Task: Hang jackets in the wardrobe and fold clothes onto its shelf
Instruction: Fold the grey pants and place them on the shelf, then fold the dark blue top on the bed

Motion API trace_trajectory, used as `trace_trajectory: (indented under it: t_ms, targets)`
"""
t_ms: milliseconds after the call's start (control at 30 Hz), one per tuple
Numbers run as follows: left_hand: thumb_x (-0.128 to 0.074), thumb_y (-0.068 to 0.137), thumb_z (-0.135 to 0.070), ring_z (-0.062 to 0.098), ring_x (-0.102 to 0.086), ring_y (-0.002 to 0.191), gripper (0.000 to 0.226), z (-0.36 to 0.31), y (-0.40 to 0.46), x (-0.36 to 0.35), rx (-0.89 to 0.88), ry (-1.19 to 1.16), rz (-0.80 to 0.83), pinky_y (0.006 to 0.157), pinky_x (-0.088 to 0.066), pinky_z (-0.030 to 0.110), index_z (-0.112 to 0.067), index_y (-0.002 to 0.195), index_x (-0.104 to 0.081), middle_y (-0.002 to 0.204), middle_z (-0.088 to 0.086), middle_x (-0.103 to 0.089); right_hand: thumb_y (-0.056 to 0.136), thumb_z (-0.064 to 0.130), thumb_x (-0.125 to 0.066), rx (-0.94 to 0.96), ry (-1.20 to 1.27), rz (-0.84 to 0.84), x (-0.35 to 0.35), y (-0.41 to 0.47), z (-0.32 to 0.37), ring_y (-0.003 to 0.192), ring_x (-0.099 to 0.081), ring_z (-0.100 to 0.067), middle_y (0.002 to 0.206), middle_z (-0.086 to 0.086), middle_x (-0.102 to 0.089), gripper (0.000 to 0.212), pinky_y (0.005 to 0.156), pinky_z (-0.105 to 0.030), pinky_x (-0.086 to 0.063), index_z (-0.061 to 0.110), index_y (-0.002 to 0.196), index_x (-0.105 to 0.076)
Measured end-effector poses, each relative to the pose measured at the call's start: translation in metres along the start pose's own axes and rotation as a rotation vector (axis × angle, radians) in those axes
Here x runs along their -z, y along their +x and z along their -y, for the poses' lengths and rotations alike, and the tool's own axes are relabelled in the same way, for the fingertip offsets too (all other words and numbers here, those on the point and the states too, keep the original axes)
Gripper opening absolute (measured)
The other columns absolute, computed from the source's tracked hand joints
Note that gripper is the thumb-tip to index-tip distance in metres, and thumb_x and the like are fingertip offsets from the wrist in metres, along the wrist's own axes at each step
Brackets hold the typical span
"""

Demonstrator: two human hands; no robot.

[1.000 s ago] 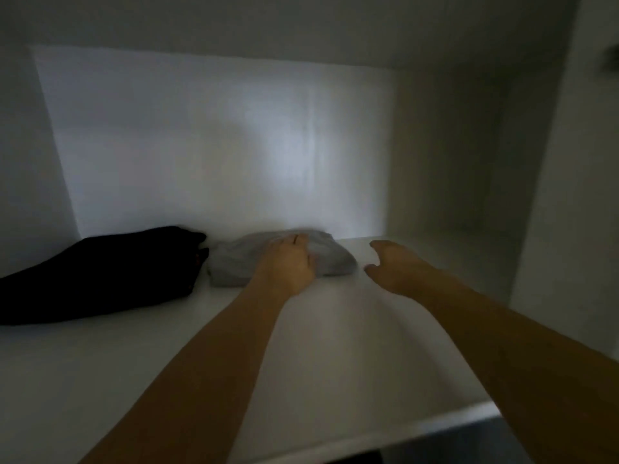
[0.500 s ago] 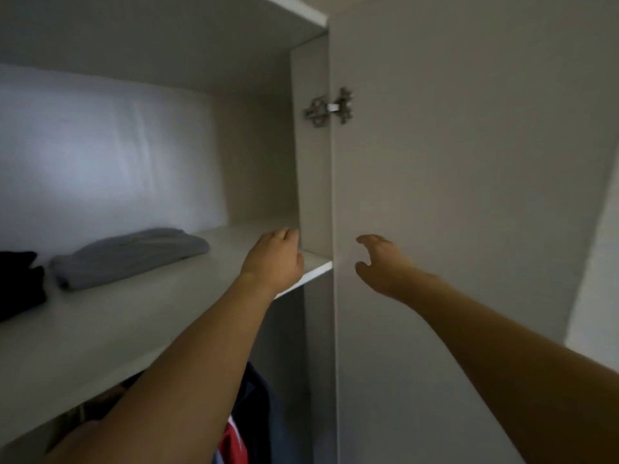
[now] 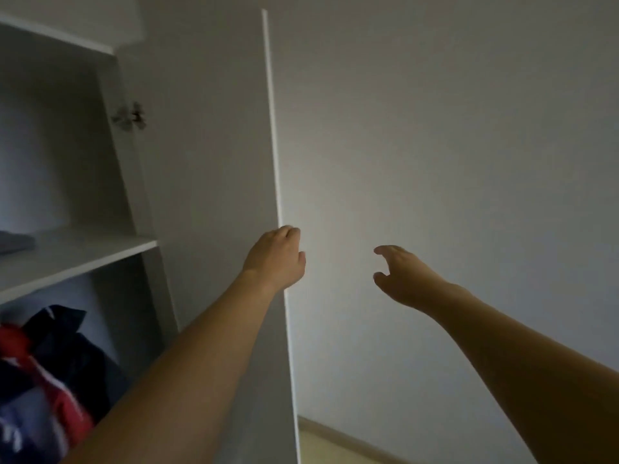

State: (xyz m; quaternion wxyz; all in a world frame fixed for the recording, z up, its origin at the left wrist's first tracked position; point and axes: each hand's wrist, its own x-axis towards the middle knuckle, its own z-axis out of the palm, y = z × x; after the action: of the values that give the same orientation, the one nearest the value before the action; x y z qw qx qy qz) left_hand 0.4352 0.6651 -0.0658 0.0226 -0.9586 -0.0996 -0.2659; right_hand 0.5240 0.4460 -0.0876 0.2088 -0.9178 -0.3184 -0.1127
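The white wardrobe door [image 3: 207, 162] stands open, with its thin front edge running down the middle of the view. My left hand [image 3: 274, 256] is at that edge at mid height, fingers curled over it. My right hand [image 3: 398, 272] hovers in the air to the right of the door, fingers loosely bent, holding nothing. At the far left the wardrobe shelf [image 3: 100, 252] carries a folded grey garment [image 3: 13, 242], only partly in view. Below the shelf hang dark blue and red jackets [image 3: 50, 363].
A metal hinge [image 3: 130, 117] joins the door to the wardrobe side. A plain light wall [image 3: 452, 128] fills the right half of the view. A strip of pale floor and skirting [image 3: 321, 443] shows at the bottom.
The view has swung right, away from the shelf. My left hand left the grey garment and moved to the door's edge. My right hand moved right with it, still empty.
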Motion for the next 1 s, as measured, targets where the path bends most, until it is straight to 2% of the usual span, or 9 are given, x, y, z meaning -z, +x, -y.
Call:
trace_trajectory:
  t_ms: [267,500,667,800,1000]
  targets:
    - [-0.041,0.098,-0.027,0.028,-0.041,0.131,0.045,-0.223,-0.002,-0.036,-0.194,-0.101,0.112,0.105,-0.034,0.036,-0.007,0.138,-0.040,0.146,0.007,-0.042,0.093,0.021,-0.050,-0.177,-0.036,-0.015,0.074,-0.109,-0.167,0.136,-0.037,-0.023,0.151,-0.005,-0.036,0.055,0.111,-0.035,-0.033,0.011,0.146,-0.034]
    - [-0.038,0.099,-0.027,0.026,-0.031,0.139,0.052,-0.439,-0.040,-0.053,-0.330,-0.179,0.206,0.113,-0.023,0.034,-0.007,0.147,-0.031,0.154,0.008,-0.032,0.094,0.020,-0.052,-0.339,-0.065,-0.006,0.143,-0.239,-0.335,0.137,-0.035,-0.024,0.152,-0.006,-0.034,0.056,0.111,-0.035,-0.031,0.010,0.146,-0.033]
    - [-0.038,0.098,-0.025,0.027,-0.035,0.136,0.050,-0.596,-0.067,-0.040,-0.363,-0.214,0.184,0.110,-0.027,0.034,-0.005,0.144,-0.035,0.152,0.011,-0.036,0.094,0.021,-0.052,-0.387,-0.073,-0.009,0.206,-0.335,-0.449,0.135,-0.038,-0.024,0.152,-0.005,-0.034,0.058,0.108,-0.034,-0.034,0.013,0.147,-0.031]
    - [-0.038,0.099,-0.027,0.028,-0.035,0.136,0.051,-0.701,-0.086,-0.035,-0.368,-0.218,0.225,0.110,-0.027,0.034,-0.005,0.145,-0.034,0.152,0.011,-0.035,0.095,0.022,-0.053,-0.423,-0.080,0.030,0.252,-0.394,-0.528,0.137,-0.036,-0.024,0.153,-0.006,-0.033,0.058,0.108,-0.034,-0.033,0.014,0.148,-0.030]
    - [-0.038,0.099,-0.030,0.032,-0.039,0.132,0.051,-0.846,-0.094,-0.062,-0.369,-0.277,0.317,0.107,-0.033,0.038,-0.008,0.145,-0.034,0.151,0.010,-0.035,0.093,0.024,-0.058,-0.536,-0.055,-0.026,0.298,-0.475,-0.647,0.135,-0.040,-0.025,0.151,-0.006,-0.037,0.059,0.107,-0.036,-0.036,0.018,0.146,-0.033]
